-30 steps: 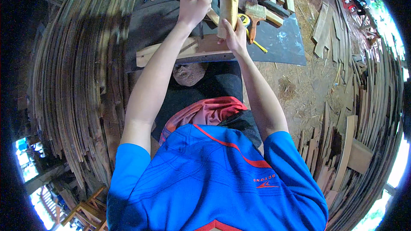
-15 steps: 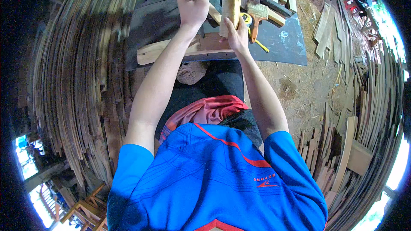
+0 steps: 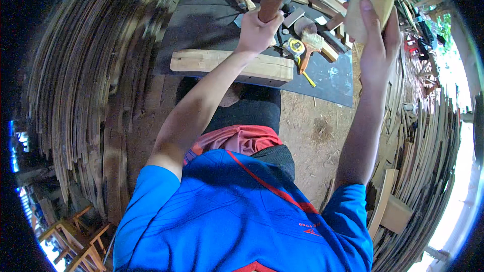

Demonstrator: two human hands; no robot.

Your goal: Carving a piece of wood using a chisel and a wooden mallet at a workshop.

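My left hand (image 3: 258, 31) is wrapped round the brown wooden handle (image 3: 272, 6) of a tool that stands up out of my fist. Its other end is hidden. Off to the right, my right hand (image 3: 378, 45) grips a thick, pale wooden block (image 3: 372, 0), raised close to the camera and partly cut off by the top of the picture. Just nearer me than my left hand, a light wooden beam (image 3: 229, 64) with small dark holes in its side lies along the near edge of the dark worktable (image 3: 330, 88).
Right of my left hand lie a yellow tape measure (image 3: 294, 47) and a brush with an orange handle (image 3: 305, 61). Wood offcuts and tools crowd the table's far side. Stacked planks (image 3: 85, 85) line the left, more planks (image 3: 428, 156) the right. Wood chips litter the floor (image 3: 312, 136).
My right hand has lifted the wooden block up and to the right, away from the tool. My left hand, still round the handle, appears further right; the view has shifted, showing more of the beam.
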